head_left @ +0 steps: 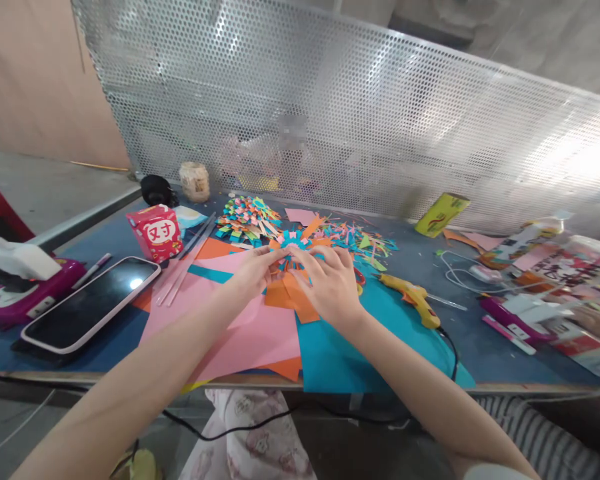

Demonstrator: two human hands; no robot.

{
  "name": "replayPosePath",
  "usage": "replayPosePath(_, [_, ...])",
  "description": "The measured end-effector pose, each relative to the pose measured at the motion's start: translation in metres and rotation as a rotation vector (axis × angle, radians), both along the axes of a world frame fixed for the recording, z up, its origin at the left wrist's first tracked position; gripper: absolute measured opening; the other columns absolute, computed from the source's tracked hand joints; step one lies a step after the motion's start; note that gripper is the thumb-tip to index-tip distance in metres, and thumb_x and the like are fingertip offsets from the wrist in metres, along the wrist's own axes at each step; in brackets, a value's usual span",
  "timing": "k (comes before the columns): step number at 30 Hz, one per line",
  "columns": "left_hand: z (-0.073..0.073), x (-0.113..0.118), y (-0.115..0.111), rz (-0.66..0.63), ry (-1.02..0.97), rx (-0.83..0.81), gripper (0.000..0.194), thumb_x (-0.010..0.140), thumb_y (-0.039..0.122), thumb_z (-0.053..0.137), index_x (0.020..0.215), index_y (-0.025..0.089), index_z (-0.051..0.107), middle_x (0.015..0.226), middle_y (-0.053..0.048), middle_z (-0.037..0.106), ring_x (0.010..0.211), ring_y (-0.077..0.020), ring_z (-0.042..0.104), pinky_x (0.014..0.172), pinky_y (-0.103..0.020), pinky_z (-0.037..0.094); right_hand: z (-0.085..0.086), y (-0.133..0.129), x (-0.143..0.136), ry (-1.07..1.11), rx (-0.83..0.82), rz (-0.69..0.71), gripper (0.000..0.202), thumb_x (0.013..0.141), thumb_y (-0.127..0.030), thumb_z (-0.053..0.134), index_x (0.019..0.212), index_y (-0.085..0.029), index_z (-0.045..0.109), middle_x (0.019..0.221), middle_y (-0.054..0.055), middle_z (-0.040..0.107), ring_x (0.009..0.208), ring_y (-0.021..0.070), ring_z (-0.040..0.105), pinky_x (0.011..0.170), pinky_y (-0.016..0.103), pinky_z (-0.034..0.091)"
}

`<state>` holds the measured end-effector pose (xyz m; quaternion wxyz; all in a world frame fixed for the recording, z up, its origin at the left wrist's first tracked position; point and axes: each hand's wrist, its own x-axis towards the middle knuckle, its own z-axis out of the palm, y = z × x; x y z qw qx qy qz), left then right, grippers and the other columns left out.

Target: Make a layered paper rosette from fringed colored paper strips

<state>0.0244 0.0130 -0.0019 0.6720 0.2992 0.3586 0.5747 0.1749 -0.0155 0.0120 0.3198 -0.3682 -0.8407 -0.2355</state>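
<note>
Near the centre of the frame I see both hands meeting over one small piece. The left hand (253,268) comes in from the lower left with its fingers curled and the tips pinching the near-left side of the small blue and pink cut-paper rosette (294,245). The right hand (330,283) comes from the lower right, fingers bent down and pressing on the right side of the rosette and on the folded orange paper piece (291,297) just below it. Both hands are about equally near; the rosette lies directly ahead of the fingertips, toward the top of the frame, and has no clear long axis.

Under the wrists lie a large pink paper sheet (240,333) and a teal paper sheet (340,353), both reaching the near edge of the blue worktop (105,233). To the right a yellow glue gun (410,297) lies near, with its nozzle pointing left. At the left, a smartphone in a pink case (87,303) is well apart. Behind the rosette, loose coloured paper scraps (360,240) crowd the space.
</note>
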Motion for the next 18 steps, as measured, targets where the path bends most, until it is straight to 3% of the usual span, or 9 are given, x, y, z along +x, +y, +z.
replayPosePath(7, [0.0025, 0.0019, -0.0031, -0.043, -0.033, -0.034, 0.029, 0.051, 0.021, 0.085, 0.064, 0.014, 0.061, 0.054, 0.003, 0.058, 0.045, -0.0061, 0.054, 0.042, -0.018, 0.046, -0.0072, 0.0061, 0.0043, -0.075, 0.148, 0.023, 0.034, 0.089, -0.013, 0.051, 0.120, -0.024, 0.059, 0.087, 0.004, 0.072, 0.095, 0.0202, 0.060, 0.085, 0.040, 0.035])
replayPosePath(11, [0.0037, 0.0020, -0.0044, -0.048, -0.041, -0.041, 0.030, 0.050, 0.022, 0.086, 0.061, 0.014, 0.059, 0.051, 0.005, 0.054, 0.042, -0.0048, 0.051, 0.040, -0.016, 0.044, -0.0086, 0.0088, 0.0049, -0.113, 0.204, 0.052, 0.024, 0.089, -0.011, 0.049, 0.106, -0.023, 0.062, 0.083, 0.002, 0.072, 0.088, 0.0181, 0.062, 0.085, 0.038, 0.037])
replayPosePath(14, [0.0024, 0.0017, -0.0024, -0.050, -0.032, -0.046, 0.032, 0.049, 0.024, 0.087, 0.062, 0.014, 0.060, 0.052, 0.004, 0.056, 0.044, -0.0055, 0.053, 0.039, -0.016, 0.043, -0.0079, 0.0109, 0.0042, -0.019, 0.167, 0.122, 0.017, 0.089, -0.011, 0.049, 0.097, -0.020, 0.061, 0.082, 0.004, 0.072, 0.086, 0.0179, 0.063, 0.082, 0.036, 0.042])
replayPosePath(18, [0.0016, 0.0018, 0.0014, 0.008, -0.027, -0.074, 0.029, 0.051, 0.021, 0.086, 0.061, 0.014, 0.060, 0.053, 0.004, 0.058, 0.043, -0.0057, 0.053, 0.039, -0.017, 0.043, -0.0046, 0.0101, 0.0024, 0.228, -0.034, 0.261, 0.009, 0.089, -0.014, 0.050, 0.093, -0.020, 0.056, 0.089, 0.007, 0.069, 0.087, 0.0170, 0.064, 0.078, 0.030, 0.049])
